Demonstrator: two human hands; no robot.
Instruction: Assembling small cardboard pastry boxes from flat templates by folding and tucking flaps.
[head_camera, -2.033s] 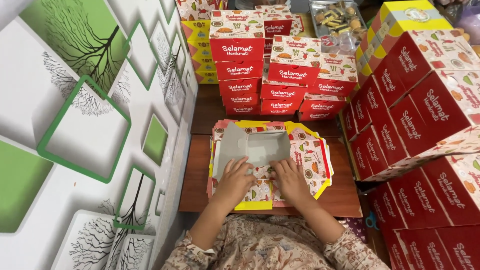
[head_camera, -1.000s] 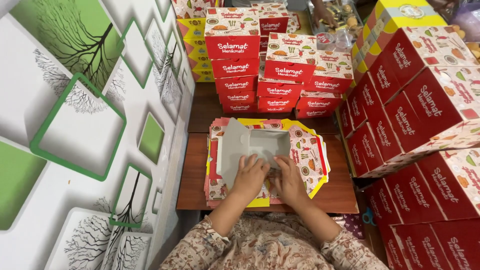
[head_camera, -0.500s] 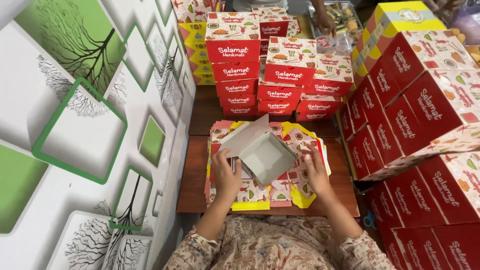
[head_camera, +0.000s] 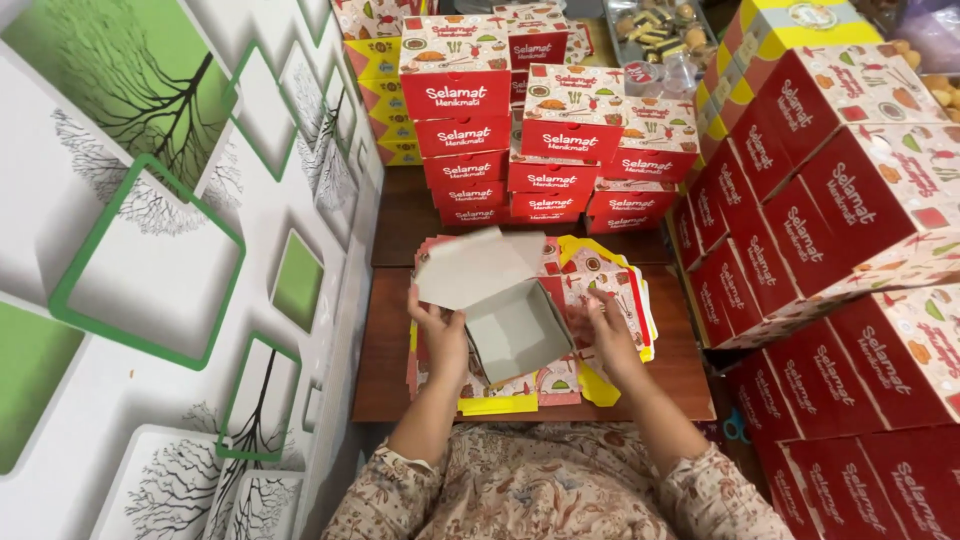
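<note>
Since the earlier frames the flat blank has risen into a box (head_camera: 510, 325): two seconds back both hands pressed a folded grey sheet down on the pile, and now its walls stand up around a grey floor, with the lid flap lifted toward the upper left of the frame. The hands have parted to either side of it. By the look of it the folding has passed from creasing to shaping, with the lid not yet shut.

The left hand (head_camera: 443, 335) has its grip closed on the box's left wall, thumb by the hinge of the lid. The right hand (head_camera: 608, 335) touches the box's right side with bent fingers; whether it pinches the wall or only steadies it, I cannot tell.

The box sits at the centre of the frame, on a pile of flat printed blanks (head_camera: 605, 285) on the brown surface (head_camera: 385, 350). Finished red boxes (head_camera: 550, 140) stack at the top centre, and more fill the right edge (head_camera: 850, 230). A patterned wall (head_camera: 160, 260) fills the left.
</note>
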